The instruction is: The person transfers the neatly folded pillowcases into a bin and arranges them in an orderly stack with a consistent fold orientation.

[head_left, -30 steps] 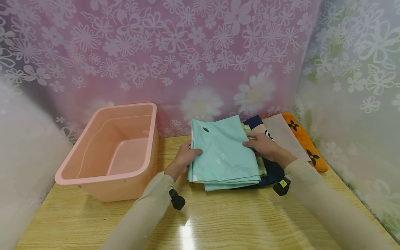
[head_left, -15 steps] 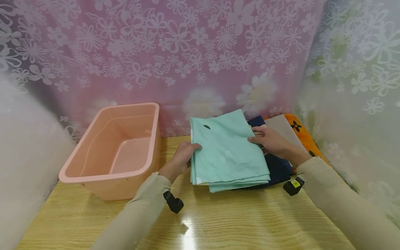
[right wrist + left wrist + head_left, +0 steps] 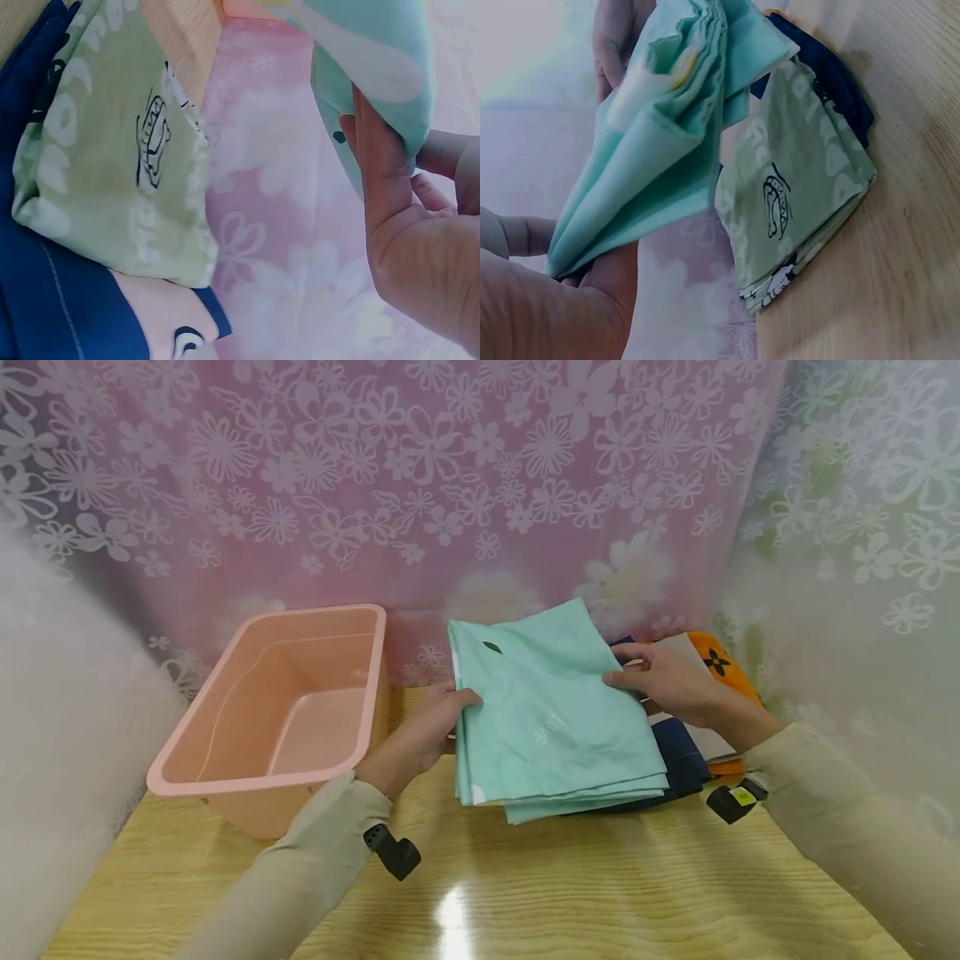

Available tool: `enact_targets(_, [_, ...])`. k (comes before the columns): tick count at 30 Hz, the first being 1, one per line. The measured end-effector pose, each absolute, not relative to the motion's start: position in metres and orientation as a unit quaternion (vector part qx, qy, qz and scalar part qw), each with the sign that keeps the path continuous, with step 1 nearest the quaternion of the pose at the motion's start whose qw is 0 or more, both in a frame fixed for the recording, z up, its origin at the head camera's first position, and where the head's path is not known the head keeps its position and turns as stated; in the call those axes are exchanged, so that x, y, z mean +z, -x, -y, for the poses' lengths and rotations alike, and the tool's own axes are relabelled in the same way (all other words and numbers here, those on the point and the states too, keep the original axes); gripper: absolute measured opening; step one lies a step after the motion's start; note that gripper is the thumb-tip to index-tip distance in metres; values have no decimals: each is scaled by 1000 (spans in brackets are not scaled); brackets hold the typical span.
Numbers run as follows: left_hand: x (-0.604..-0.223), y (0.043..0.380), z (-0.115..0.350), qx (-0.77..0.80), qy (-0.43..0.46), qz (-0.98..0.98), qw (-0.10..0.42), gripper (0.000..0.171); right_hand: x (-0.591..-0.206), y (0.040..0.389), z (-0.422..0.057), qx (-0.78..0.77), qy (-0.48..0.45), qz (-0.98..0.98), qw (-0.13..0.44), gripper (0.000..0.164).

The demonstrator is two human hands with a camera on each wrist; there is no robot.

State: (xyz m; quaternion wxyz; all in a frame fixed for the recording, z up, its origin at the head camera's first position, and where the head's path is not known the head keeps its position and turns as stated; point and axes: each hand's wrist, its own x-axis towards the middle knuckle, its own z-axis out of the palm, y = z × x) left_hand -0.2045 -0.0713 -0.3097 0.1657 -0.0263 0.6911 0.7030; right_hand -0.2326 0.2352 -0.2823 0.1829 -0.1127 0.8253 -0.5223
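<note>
A folded mint-green cloth (image 3: pixel 555 710) with a small dark leaf and white lettering is held up by both hands. My left hand (image 3: pixel 423 731) grips its left edge, thumb on top and fingers underneath. On the opposite edge my right hand (image 3: pixel 671 685) pinches it, the thumb over the front. Its layered folds hang over a folded light-green printed cloth (image 3: pixel 787 172), with a gap between them in both wrist views. Below that lies a navy cloth (image 3: pixel 678 752) with a pale pink patch (image 3: pixel 157 311). The light-green cloth is hidden in the head view.
A peach plastic tub (image 3: pixel 262 789) stands at the left of the wooden table (image 3: pixel 525 885). Behind the right hand lie a grey-beige cloth (image 3: pixel 682 647) and an orange cloth (image 3: pixel 738 681) with dark flowers. Floral curtains (image 3: pixel 480 485) close off the back and sides.
Both hands have raised the mint-green cloth off the pile, its far edge higher now. The right hand has shifted right and slightly up, while the left forearm has swung a little left.
</note>
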Motion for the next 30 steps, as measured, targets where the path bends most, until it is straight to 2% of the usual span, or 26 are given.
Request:
enact_targets(4, [-295, 199, 80, 697, 31, -693, 182, 38, -272, 229, -231, -527, 123, -821, 180, 60])
enact_targets(11, [-279, 196, 92, 683, 46, -706, 181, 37, -256, 223, -225, -517, 130, -826, 182, 67])
enact_targets(19, [-265, 195, 107, 664, 37, -724, 183, 43, -243, 222, -215, -491, 147, -837, 190, 67])
enact_targets(30, [-246, 202, 133, 634, 11, -759, 145, 46, -228, 227, -188, -490, 165, -838, 173, 65])
